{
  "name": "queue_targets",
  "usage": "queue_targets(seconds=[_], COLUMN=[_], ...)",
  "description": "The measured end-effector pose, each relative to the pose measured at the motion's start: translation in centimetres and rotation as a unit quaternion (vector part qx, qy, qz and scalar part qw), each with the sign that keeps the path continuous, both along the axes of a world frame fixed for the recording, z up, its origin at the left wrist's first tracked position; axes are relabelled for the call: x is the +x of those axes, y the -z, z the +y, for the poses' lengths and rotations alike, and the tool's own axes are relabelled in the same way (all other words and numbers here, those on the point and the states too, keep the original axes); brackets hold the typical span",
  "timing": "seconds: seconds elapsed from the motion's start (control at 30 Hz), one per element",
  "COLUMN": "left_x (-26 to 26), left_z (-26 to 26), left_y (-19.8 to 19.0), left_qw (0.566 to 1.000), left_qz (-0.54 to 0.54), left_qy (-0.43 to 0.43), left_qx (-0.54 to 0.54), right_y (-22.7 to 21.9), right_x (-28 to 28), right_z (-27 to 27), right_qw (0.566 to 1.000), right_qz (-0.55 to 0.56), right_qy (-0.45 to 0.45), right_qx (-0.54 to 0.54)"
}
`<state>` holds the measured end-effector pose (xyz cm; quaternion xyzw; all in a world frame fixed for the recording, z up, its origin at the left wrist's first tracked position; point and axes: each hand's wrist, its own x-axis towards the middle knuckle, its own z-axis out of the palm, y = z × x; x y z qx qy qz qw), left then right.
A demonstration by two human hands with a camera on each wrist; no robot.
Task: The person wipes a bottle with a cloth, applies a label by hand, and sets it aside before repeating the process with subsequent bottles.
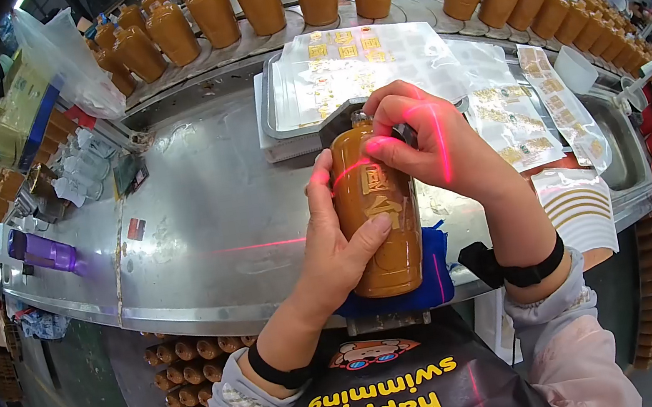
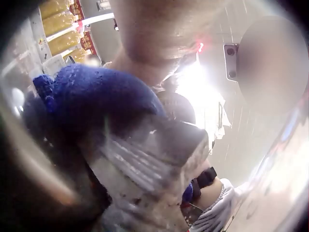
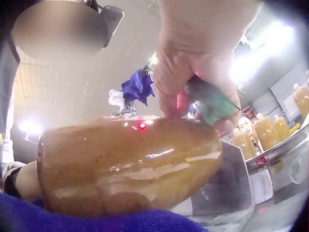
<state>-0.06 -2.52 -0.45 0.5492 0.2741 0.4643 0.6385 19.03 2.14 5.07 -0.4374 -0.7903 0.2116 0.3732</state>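
Note:
A glossy brown bottle (image 1: 386, 266) with raised gold characters leans back on a blue cloth (image 1: 438, 267). My left hand (image 1: 341, 247) grips its side, thumb across the front beneath the characters. My right hand (image 1: 439, 140) is at the shoulder, thumb and index fingertip touching the surface just above the top character. In the right wrist view, the curled fingers of that hand (image 3: 188, 60) hold a dark green piece (image 3: 215, 99) over the bottle (image 3: 130, 166). The left wrist view has blue cloth (image 2: 101, 92) over a metal support (image 2: 140, 159); the bottle's front is hidden there.
Behind the bottle lie sticker sheets (image 1: 415, 64) on a white tray (image 1: 271, 131), with more sheets (image 1: 512, 125) to the right. Brown bottles (image 1: 262, 2) line the curved conveyor at the back. A purple bottle (image 1: 49, 250) lies at left; a sink (image 1: 623, 130) is at right.

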Motion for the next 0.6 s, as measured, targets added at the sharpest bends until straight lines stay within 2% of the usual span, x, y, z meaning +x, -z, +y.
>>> queue_targets(seconds=[0.3,0.4,0.6], left_x=[-0.06,-0.34,-0.21], left_z=[0.10,0.14,-0.05], left_y=[0.64,0.45,0.16], left_qw=[1.000,0.999,1.000], left_qz=[0.003,-0.047,-0.024], left_qy=[-0.008,0.008,0.004], left_qx=[0.022,-0.024,-0.015], right_y=[0.01,-0.10,-0.08], right_x=[-0.38,-0.39,-0.32], right_z=[-0.03,-0.08,-0.01], right_qw=[1.000,1.000,1.000], right_qz=[0.011,0.017,0.016], right_qy=[0.010,0.008,0.006], right_qx=[0.002,-0.009,-0.016])
